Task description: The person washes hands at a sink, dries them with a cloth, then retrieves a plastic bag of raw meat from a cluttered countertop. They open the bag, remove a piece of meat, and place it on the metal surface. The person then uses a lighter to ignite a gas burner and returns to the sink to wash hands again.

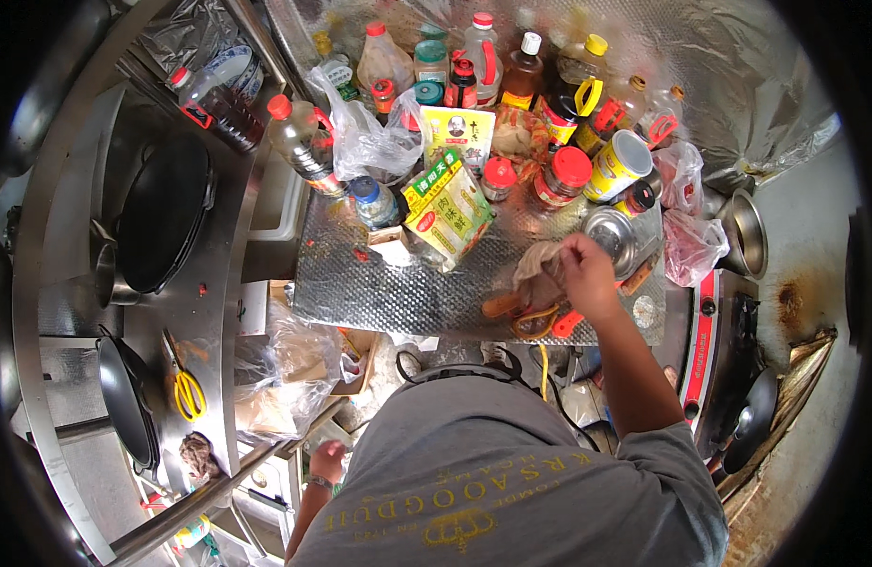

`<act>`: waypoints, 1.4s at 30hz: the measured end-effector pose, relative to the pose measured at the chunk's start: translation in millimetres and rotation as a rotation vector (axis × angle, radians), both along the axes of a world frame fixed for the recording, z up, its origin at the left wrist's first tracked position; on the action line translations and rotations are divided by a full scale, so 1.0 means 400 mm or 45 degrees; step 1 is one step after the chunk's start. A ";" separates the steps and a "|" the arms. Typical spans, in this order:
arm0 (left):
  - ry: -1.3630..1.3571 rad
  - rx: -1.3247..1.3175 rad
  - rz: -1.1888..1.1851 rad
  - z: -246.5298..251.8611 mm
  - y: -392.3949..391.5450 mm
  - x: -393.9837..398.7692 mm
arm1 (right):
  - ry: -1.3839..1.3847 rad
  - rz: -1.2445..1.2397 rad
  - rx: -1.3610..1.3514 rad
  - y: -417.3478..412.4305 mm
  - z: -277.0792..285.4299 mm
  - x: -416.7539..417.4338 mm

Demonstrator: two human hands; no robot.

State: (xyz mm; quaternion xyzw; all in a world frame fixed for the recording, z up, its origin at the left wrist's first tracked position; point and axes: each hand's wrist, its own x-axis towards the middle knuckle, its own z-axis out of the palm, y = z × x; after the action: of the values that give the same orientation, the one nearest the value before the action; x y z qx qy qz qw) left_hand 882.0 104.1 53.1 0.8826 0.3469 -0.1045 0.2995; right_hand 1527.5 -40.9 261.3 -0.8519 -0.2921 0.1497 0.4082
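My right hand pinches the edge of a crumpled beige cloth over the front right of a dimpled metal worktop. Just below the cloth lie a wooden handle, a yellow loop handle and a red handle; their other ends are covered or blurred. A round steel lid or bowl sits close beyond the hand. Down at my left side hangs my left hand, clear of the worktop. Its fingers look curled, but whether anything is in them cannot be seen.
Sauce bottles, jars and a seasoning packet crowd the worktop's back. On the left steel counter are black pans and yellow-handled scissors. A gas stove and a metal bowl stand right.
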 end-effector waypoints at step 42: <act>-0.697 -0.451 1.103 0.307 0.057 0.379 | -0.342 0.781 -1.194 0.100 -0.279 0.272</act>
State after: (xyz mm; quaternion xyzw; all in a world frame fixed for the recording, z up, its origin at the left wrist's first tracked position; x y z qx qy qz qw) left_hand 1033.7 126.9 175.9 0.5897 0.5654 0.2054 0.5389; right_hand 1636.1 -1.0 149.8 -0.8295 -0.4775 0.2652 -0.1161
